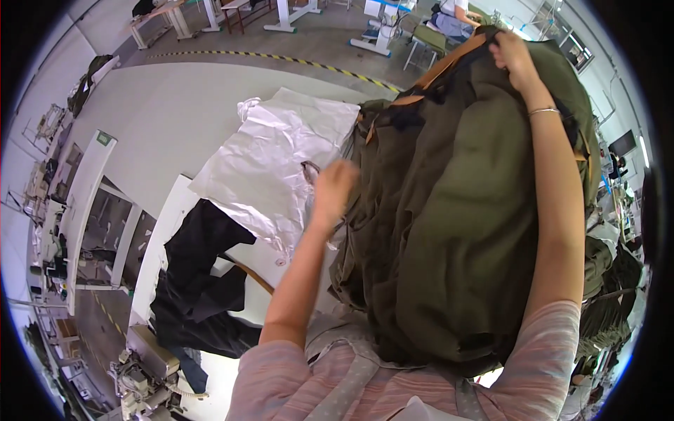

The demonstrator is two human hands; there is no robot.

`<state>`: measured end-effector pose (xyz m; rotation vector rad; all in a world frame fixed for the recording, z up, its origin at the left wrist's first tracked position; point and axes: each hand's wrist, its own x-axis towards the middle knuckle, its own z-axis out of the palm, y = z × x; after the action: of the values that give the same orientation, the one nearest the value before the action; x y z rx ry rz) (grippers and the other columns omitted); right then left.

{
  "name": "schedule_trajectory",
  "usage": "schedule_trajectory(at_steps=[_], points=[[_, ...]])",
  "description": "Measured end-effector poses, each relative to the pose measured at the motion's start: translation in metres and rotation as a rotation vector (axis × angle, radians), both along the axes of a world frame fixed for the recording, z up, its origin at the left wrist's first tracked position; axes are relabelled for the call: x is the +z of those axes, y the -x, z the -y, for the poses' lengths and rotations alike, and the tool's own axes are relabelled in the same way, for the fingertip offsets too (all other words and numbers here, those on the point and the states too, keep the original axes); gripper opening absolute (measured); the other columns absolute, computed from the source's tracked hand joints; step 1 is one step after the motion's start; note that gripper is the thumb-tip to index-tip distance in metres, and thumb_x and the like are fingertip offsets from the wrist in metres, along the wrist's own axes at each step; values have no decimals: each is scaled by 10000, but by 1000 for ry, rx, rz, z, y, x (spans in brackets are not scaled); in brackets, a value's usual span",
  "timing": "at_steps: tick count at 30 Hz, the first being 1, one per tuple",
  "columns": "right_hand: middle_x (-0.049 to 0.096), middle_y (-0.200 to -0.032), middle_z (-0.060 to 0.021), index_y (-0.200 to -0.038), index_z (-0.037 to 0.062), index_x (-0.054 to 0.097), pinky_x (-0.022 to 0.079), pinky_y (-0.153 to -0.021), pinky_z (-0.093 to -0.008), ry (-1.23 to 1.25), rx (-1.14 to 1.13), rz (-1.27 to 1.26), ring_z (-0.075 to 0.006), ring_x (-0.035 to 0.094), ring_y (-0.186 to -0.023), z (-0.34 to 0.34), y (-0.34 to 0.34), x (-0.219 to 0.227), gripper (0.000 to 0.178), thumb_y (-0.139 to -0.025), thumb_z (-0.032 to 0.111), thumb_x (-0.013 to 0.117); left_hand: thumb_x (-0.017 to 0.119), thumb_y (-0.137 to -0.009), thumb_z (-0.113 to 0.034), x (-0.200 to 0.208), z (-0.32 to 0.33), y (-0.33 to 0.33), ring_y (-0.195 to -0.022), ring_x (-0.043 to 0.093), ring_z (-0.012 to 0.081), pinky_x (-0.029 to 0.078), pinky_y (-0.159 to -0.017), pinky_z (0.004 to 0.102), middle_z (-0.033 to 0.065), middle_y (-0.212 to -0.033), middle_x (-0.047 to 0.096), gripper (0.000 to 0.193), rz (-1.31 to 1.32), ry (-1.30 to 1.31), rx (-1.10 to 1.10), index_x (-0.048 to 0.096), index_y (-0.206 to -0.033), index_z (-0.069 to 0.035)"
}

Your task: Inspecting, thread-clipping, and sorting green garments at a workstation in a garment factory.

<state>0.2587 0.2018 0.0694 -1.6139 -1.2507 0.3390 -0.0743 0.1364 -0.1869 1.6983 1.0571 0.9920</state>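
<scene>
A large heap of dark olive-green cloth [463, 203], in deep folds, lies in front of my body and covers much of the table. My right hand [514, 62] is closed on its far upper edge, by a black band and a tan strip [456, 62]. My left hand [334, 193], smeared by motion, looks curled into a fist at the cloth's left side. A small dark loop [309, 170] shows against its fingers; what it belongs to is unclear. Beneath that hand spreads a crinkled white plastic sheet [270, 144].
Black cloth [203, 281] lies to the left on the white tabletop [165, 231]. A sewing machine [144, 361] stands at lower left. Beyond is a pale grey table [154, 119]. A person [453, 17] sits at the far right, past yellow-and-black floor tape [302, 62].
</scene>
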Motion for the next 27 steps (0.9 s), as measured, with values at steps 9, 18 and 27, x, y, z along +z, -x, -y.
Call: schedule_trajectory(at_steps=[9,18,27], points=[[480,-681,-9,-861,18,500,336,-491,-226,-52,153,-378,-73,354,-524,-24,-103,6,226,-971,155,359,657,-753,-286,-128,-21,46,-1154,495,321,450,-847,536,154,-1298,506,541,-1054,-152,195,509,-1221,-60],[607,-1031,-111,-1103,-3,532,498,-741,-357,-295,188,-685,-240,586,-880,0,-42,49,335,-982,198,292,655,-772,-275,-167,-36,74,-1303,317,398,334,-903,713,175,-1454,285,788,-1249,222,155,257,-1427,-93],[636,-1058,-105,-1129,15,561,483,-787,-324,-1018,-90,-382,-232,621,-901,77,-144,160,335,-971,248,380,523,-794,-156,-167,-120,116,-894,604,389,475,-806,479,212,-945,636,201,-772,78,391,625,-886,-10]])
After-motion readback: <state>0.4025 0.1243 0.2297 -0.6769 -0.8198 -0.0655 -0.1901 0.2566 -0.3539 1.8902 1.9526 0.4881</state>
